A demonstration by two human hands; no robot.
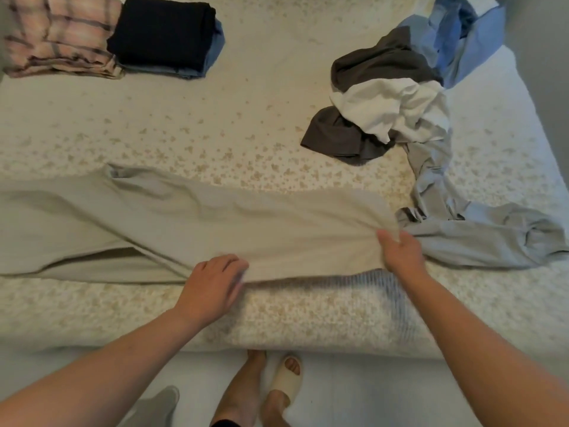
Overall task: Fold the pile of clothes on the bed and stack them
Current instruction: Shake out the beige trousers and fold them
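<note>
Both hands work the near edge of beige trousers [191, 217] laid across a floral bed [215, 124]. Left hand [212, 285] has its fingers curled onto the cloth's lower hem, though motion blur hides whether they pinch it or only press it. Right hand [400, 251] grips the trousers' end, thumb on top and fingers tucked under the raised fold. Between the two hands the fabric edge lifts slightly off the mattress, casting a dark shadow line beneath it.

Leftward from the left hand, the trousers stretch flat out of frame, one leg overlapping the other with a dark gap between them. Just right of the right hand, touching the trousers' end, lies a rumpled pale grey garment [480, 235], its length trailing up and away from the person into the unfolded pile [397, 106]: white cloth on top, dark grey pieces above and below it, and a blue shirt [462, 35] at the far end.

Far beyond the left hand, at the bed's opposite side, sit the finished stacks: a folded black item [163, 32] atop blue denim, and beside it, touching, a folded pink plaid piece [58, 35].

Below the hands, past the mattress edge, the person's feet stand on a pale floor, one in a cream slipper [288, 383].
</note>
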